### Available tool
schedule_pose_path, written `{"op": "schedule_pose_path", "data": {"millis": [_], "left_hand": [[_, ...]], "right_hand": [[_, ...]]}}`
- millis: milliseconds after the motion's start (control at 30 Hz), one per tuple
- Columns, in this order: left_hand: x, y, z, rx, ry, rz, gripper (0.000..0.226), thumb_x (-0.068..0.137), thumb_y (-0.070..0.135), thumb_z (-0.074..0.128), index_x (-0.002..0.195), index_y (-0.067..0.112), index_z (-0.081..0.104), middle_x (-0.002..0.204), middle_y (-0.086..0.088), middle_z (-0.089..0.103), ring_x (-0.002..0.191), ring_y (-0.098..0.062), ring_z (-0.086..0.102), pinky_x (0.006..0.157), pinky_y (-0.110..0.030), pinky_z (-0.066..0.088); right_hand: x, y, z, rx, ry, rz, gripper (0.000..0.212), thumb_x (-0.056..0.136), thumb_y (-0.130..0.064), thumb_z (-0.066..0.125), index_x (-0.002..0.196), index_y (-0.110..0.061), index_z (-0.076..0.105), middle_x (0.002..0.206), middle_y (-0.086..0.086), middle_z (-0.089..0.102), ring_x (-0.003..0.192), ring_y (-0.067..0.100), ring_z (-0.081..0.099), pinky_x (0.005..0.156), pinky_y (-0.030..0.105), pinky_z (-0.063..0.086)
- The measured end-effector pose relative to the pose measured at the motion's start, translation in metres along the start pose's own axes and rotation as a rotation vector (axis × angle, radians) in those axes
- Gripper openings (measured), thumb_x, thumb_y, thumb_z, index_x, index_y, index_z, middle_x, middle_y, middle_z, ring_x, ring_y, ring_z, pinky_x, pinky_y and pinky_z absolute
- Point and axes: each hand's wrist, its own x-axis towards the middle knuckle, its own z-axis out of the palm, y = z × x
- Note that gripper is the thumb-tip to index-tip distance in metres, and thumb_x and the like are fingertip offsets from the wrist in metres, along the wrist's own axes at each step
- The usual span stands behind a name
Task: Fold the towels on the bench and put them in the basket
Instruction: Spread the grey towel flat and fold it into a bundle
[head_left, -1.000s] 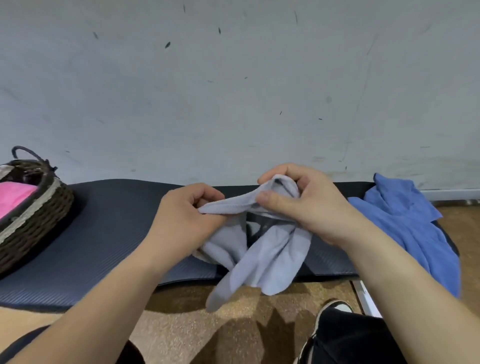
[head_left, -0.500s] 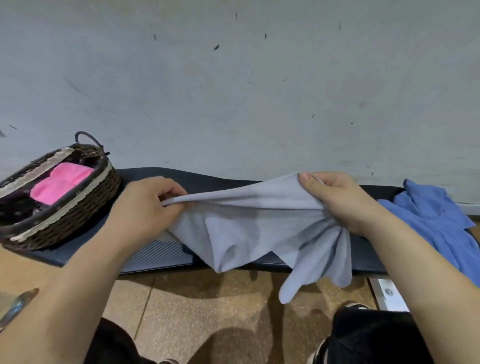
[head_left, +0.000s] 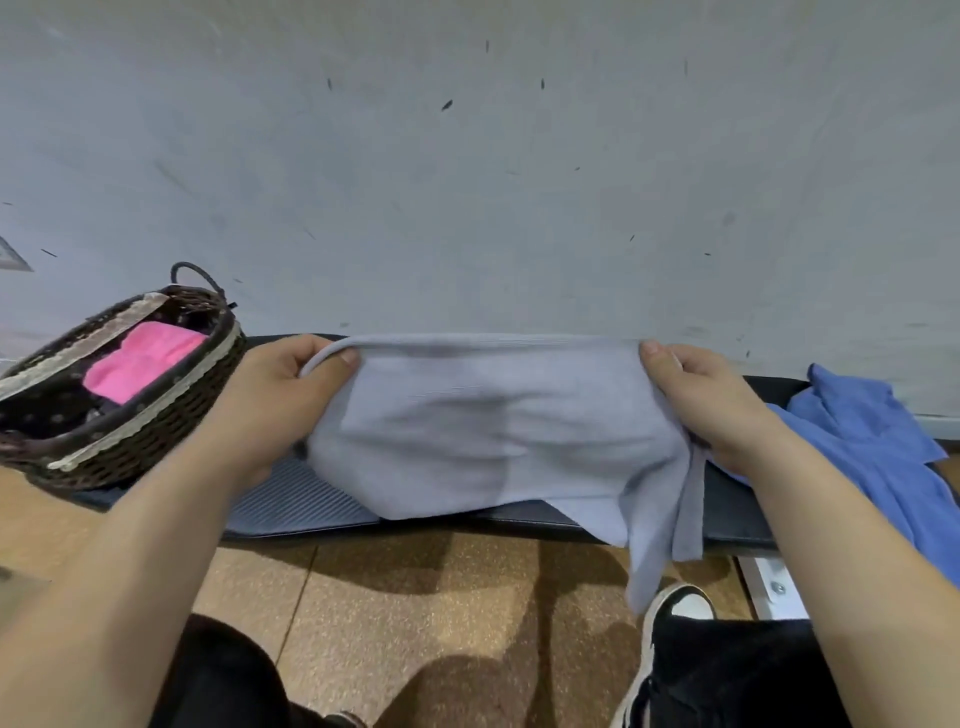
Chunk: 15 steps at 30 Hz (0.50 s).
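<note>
A pale grey towel (head_left: 493, 426) is stretched flat between my hands over the dark bench (head_left: 296, 504). My left hand (head_left: 275, 405) pinches its upper left corner, and my right hand (head_left: 706, 400) pinches the upper right corner. The towel's lower right part hangs in folds past the bench's front edge. A dark wicker basket (head_left: 140, 441) with pale lace trim stands at the bench's left end, with a pink towel (head_left: 143, 358) lying inside. A blue towel (head_left: 883, 452) lies crumpled on the bench's right end.
A grey wall rises straight behind the bench. Brown tiled floor (head_left: 415, 597) lies in front, with my dark trousers and a black-and-white shoe (head_left: 675, 613) at the bottom. A white bench leg (head_left: 769, 587) shows at lower right.
My hands have drawn apart, spreading the bunched grey towel into a taut sheet held by its top corners. The view has swung left, bringing the basket further into sight.
</note>
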Motion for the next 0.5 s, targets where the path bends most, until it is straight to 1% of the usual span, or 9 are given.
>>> {"op": "schedule_pose_path", "data": {"millis": [33, 67, 100, 167, 200, 233, 300, 400, 500], "left_hand": [[0.002, 0.003, -0.005, 0.024, -0.043, -0.021, 0.021, 0.098, 0.033, 0.069, 0.089, 0.017, 0.078, 0.085, -0.013, 0.076, 0.073, -0.023, 0.066, 0.065, -0.039, 0.051], [0.005, 0.006, -0.01, 0.064, -0.089, -0.045, 0.022, 0.096, 0.034, 0.07, 0.087, 0.016, 0.078, 0.085, -0.014, 0.076, 0.075, -0.025, 0.067, 0.069, -0.04, 0.051], [0.009, 0.008, -0.015, 0.113, -0.126, -0.067, 0.023, 0.095, 0.036, 0.072, 0.085, 0.015, 0.077, 0.082, -0.014, 0.076, 0.073, -0.026, 0.067, 0.068, -0.041, 0.051], [0.024, 0.01, -0.019, 0.207, -0.132, -0.092, 0.025, 0.092, 0.037, 0.075, 0.08, 0.016, 0.076, 0.074, -0.012, 0.074, 0.067, -0.025, 0.066, 0.064, -0.039, 0.05], [0.033, 0.01, -0.017, 0.267, -0.111, -0.086, 0.025, 0.091, 0.037, 0.076, 0.078, 0.016, 0.075, 0.074, -0.011, 0.073, 0.067, -0.025, 0.066, 0.064, -0.037, 0.05], [0.044, 0.007, -0.013, 0.334, -0.091, -0.075, 0.025, 0.09, 0.037, 0.077, 0.077, 0.016, 0.075, 0.075, -0.009, 0.074, 0.07, -0.026, 0.066, 0.065, -0.035, 0.05], [0.064, -0.004, -0.001, 0.421, -0.062, -0.062, 0.022, 0.089, 0.035, 0.078, 0.079, 0.016, 0.074, 0.08, -0.009, 0.073, 0.073, -0.025, 0.065, 0.065, -0.032, 0.049], [0.09, -0.028, 0.016, 0.511, -0.028, -0.037, 0.017, 0.091, 0.03, 0.076, 0.083, 0.015, 0.072, 0.077, -0.006, 0.069, 0.07, -0.02, 0.061, 0.055, -0.027, 0.041], [0.116, -0.058, 0.023, 0.57, -0.005, -0.054, 0.021, 0.089, 0.034, 0.077, 0.079, 0.017, 0.069, 0.073, -0.004, 0.068, 0.07, -0.02, 0.062, 0.055, -0.029, 0.043]], "right_hand": [[0.001, -0.001, -0.001, -0.001, -0.044, 0.042, 0.074, 0.095, -0.061, 0.056, 0.102, 0.012, 0.055, 0.082, 0.018, 0.066, 0.075, 0.021, 0.059, 0.074, 0.035, 0.045], [0.004, 0.0, -0.004, -0.017, -0.081, 0.087, 0.07, 0.097, -0.059, 0.057, 0.108, 0.01, 0.06, 0.093, 0.023, 0.073, 0.077, 0.022, 0.065, 0.077, 0.035, 0.048], [0.007, 0.0, -0.006, -0.061, -0.105, 0.118, 0.06, 0.099, -0.054, 0.057, 0.105, 0.005, 0.067, 0.097, 0.019, 0.076, 0.077, 0.019, 0.07, 0.076, 0.03, 0.05], [0.015, -0.001, -0.003, -0.177, -0.101, 0.119, 0.05, 0.101, -0.049, 0.058, 0.089, -0.002, 0.07, 0.08, 0.009, 0.077, 0.066, 0.016, 0.069, 0.067, 0.024, 0.048], [0.02, -0.001, 0.001, -0.245, -0.065, 0.082, 0.055, 0.1, -0.05, 0.058, 0.08, 0.001, 0.061, 0.068, 0.015, 0.066, 0.061, 0.019, 0.06, 0.064, 0.026, 0.042], [0.028, 0.001, 0.005, -0.301, -0.018, 0.037, 0.057, 0.099, -0.05, 0.057, 0.073, -0.001, 0.048, 0.061, 0.013, 0.049, 0.06, 0.02, 0.047, 0.063, 0.029, 0.034], [0.045, 0.005, 0.016, -0.394, 0.078, -0.02, 0.051, 0.097, -0.05, 0.057, 0.067, -0.015, 0.036, 0.062, 0.004, 0.034, 0.06, 0.02, 0.035, 0.061, 0.034, 0.027], [0.072, 0.017, 0.03, -0.471, 0.149, -0.03, 0.053, 0.096, -0.052, 0.058, 0.063, -0.018, 0.033, 0.056, 0.0, 0.035, 0.056, 0.024, 0.036, 0.058, 0.035, 0.03], [0.094, 0.033, 0.041, -0.474, 0.194, -0.006, 0.052, 0.097, -0.05, 0.057, 0.063, -0.018, 0.035, 0.056, 0.002, 0.035, 0.057, 0.026, 0.037, 0.056, 0.035, 0.028]]}}
